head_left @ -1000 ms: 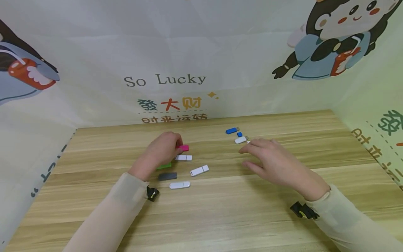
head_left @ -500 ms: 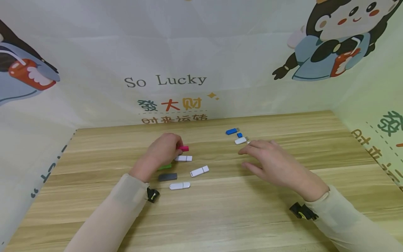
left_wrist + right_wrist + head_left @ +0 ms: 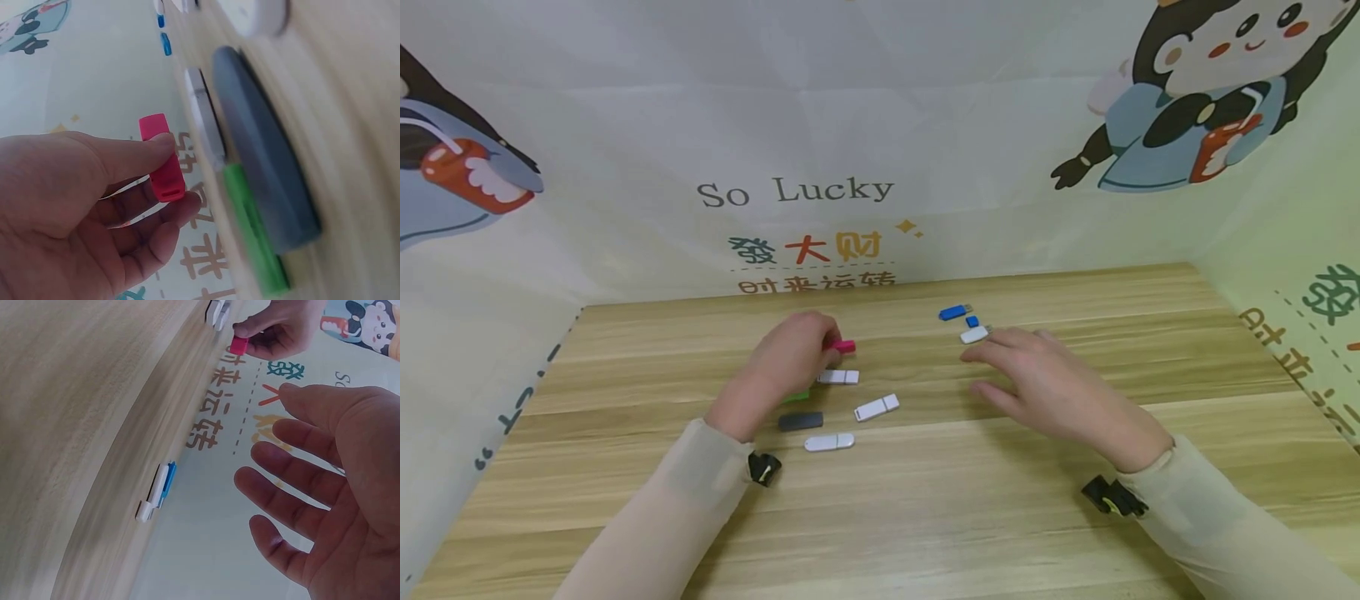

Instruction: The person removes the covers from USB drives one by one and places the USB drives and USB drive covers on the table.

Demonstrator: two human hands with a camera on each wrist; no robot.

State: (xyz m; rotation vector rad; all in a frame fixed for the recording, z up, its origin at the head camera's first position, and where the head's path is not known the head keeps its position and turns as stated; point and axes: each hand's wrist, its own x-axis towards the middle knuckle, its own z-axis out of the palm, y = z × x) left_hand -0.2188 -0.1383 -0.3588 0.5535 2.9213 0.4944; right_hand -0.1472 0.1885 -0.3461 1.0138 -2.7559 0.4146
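Note:
Between thumb and fingers, my left hand [image 3: 782, 358] pinches a pink USB stick [image 3: 846, 347], held off the table in the left wrist view. Around it lie a white USB stick [image 3: 838, 377], a partly hidden green one [image 3: 796, 397] and a dark grey one [image 3: 801, 422]. Two more white USB sticks [image 3: 877, 407] lie closer to me. My right hand [image 3: 1060, 387] hovers with loosely bent fingers, holding nothing. Beyond its fingertips are an uncapped white USB stick [image 3: 974, 334], its white cap [image 3: 144, 511], an uncapped blue USB stick [image 3: 953, 312] and a small blue cap [image 3: 973, 322].
The wood-grain table [image 3: 925, 517] meets a pale printed cloth [image 3: 1000, 225] at its back edge. More cloth rises along the left and right sides. A black clip [image 3: 764, 469] sits at each wrist.
My left hand has risen slightly, lifting the pink USB stick a little up and right. The right hand has drifted slightly left, still holding nothing. The other sticks lie where they were.

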